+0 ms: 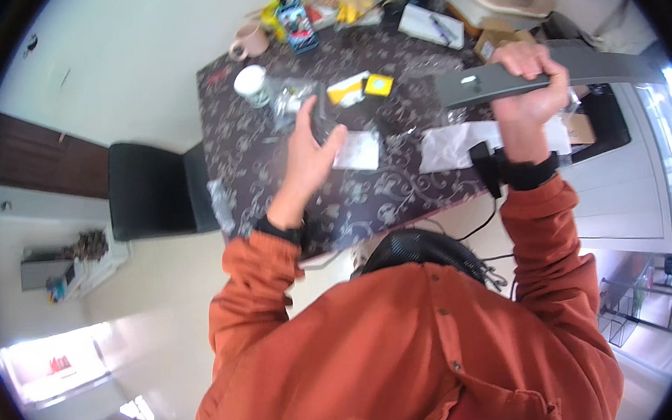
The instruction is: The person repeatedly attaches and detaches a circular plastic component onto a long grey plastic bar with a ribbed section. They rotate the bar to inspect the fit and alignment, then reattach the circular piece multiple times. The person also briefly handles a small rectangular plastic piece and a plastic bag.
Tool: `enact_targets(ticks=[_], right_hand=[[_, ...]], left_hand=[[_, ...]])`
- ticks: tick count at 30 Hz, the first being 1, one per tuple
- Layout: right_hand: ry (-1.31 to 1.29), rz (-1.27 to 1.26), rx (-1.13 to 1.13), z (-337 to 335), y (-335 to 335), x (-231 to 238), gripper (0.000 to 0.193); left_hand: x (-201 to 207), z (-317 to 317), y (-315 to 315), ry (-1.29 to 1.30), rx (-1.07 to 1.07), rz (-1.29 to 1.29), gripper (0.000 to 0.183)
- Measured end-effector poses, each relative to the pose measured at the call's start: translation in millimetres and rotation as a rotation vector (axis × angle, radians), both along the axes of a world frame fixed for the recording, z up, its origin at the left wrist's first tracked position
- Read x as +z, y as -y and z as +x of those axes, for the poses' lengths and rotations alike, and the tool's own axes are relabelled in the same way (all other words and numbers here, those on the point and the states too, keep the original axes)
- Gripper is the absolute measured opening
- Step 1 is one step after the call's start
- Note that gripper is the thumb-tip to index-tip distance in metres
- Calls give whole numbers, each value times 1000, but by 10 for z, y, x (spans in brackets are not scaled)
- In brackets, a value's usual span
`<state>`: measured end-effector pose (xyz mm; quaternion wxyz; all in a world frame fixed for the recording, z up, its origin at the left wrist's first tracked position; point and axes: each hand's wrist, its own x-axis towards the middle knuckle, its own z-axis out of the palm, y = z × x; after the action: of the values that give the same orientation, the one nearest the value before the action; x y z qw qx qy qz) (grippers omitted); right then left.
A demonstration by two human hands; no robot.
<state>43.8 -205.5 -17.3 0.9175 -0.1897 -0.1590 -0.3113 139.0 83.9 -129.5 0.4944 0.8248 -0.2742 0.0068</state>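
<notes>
Orange shirt [410, 354] filled the lower centre of the frame, both sleeves rising toward a dark patterned table [244, 146] in the upper middle. Left hand [310, 155] hovered open over the table's centre, fingers spread, its fingertips on a thin dark flat piece [318, 117] standing on edge; whether it was pinched I could not tell. Right hand [530, 84], at upper right, was closed in a fist around a long grey flat panel [562, 72] that ran out past the table's right edge, well above the surface. Table's near edge lay just beyond the wrists; bare pale floor [160, 287] opened to the left below a black chair [149, 189]. Clutter crowded the far edge: a pink mug [248, 41], a white cup [251, 85], yellow packets [362, 88]. White paper [453, 145] lay under the right wrist.
</notes>
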Motion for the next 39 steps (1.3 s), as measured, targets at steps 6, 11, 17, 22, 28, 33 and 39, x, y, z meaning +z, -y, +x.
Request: enact_targets(ticks=[6, 11, 17, 22, 28, 33, 39], right_hand=[[-45, -110, -10, -27, -93, -119, 16], [-106, -122, -24, -3, -201, -198, 16], [-124, -130, -24, -1, -278, -226, 17], [-120, -132, -41, 22, -360, -249, 18], [-99, -113, -105, -5, -415, -219, 14], [-92, -105, -148, -34, -469, -98, 13], [-16, -90, -187, -42, -510, 32, 11]], left_hand=[[-1203, 700, -1128, -20, 208, 532, 75], [-1703, 751, -1313, 79, 89, 632, 70], [-1798, 642, -1225, 318, 141, 795, 50], [-1672, 373, -823, 402, -39, 499, 46], [-1716, 89, -567, 290, 8, 853, 60], [-1007, -45, -236, -44, 155, 86, 47], [573, -673, 288, -414, -246, -632, 47]])
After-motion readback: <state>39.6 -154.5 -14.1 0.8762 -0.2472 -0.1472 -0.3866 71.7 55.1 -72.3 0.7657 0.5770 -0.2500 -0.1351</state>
